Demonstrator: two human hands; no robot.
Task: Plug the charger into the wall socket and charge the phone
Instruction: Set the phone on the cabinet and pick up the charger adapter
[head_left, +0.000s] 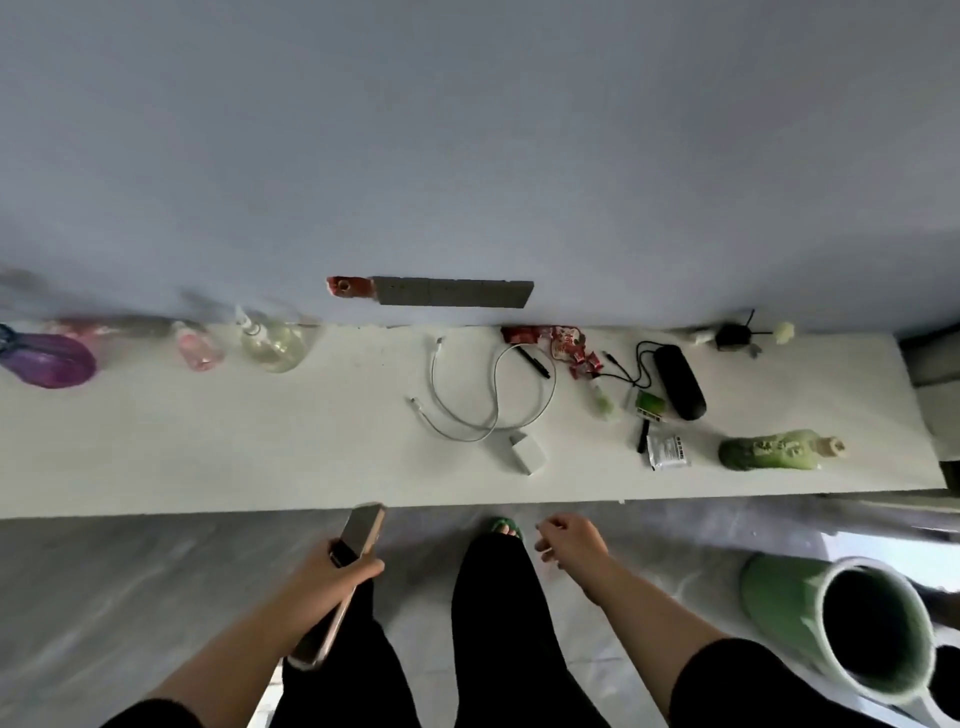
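Note:
A white charger block (525, 453) lies on the white shelf (260, 457), its white cable (488, 395) looped behind it. A grey socket strip (454, 292) is mounted on the wall above the shelf's back edge. My left hand (332, 569) is below the shelf's front edge, gripping a phone (358, 535) with its top end pointing toward the shelf. My right hand (569, 538) hangs loose in front of the shelf, below the charger, its fingers curled and apart, holding nothing.
Right of the cable lie a black pen (532, 361), red wrappers (569, 345), a black case (679, 382) with a black cord, a small packet (667, 452) and a green bottle (774, 449) on its side. Glass bottles (272, 340) and a purple vessel (49, 358) stand at left. A green pot (852, 634) sits on the floor at right.

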